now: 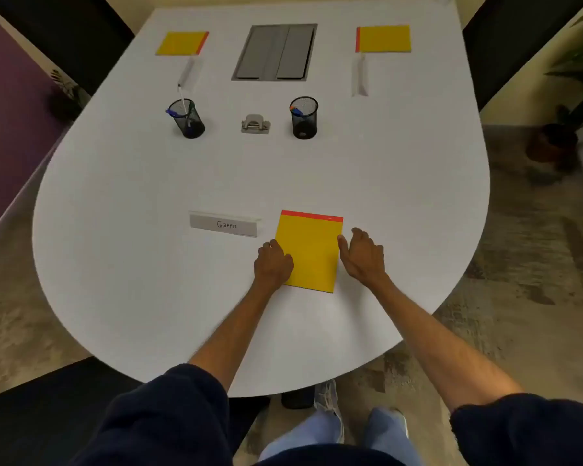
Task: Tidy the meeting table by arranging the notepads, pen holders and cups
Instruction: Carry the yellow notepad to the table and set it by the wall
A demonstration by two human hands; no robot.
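A yellow notepad [312, 250] with a red top strip lies flat on the white table [148, 264] in front of me. My left hand [272, 265] rests against its left edge, fingers curled on the pad. My right hand [364, 255] touches its right edge with the fingers spread. Two more yellow notepads lie at the far left [180, 43] and the far right [384, 38]. A black mesh pen holder [187, 119] with pens stands at mid left, and another pen holder [304, 118] at mid right.
A name card [224, 225] stands left of the near notepad, and two more name cards [191, 74] [360, 77] stand near the far pads. A grey hole punch [255, 124] sits between the pen holders. A grey cable hatch [275, 52] is set into the table. Dark chairs surround it, and a potted plant [559, 129] stands at the right.
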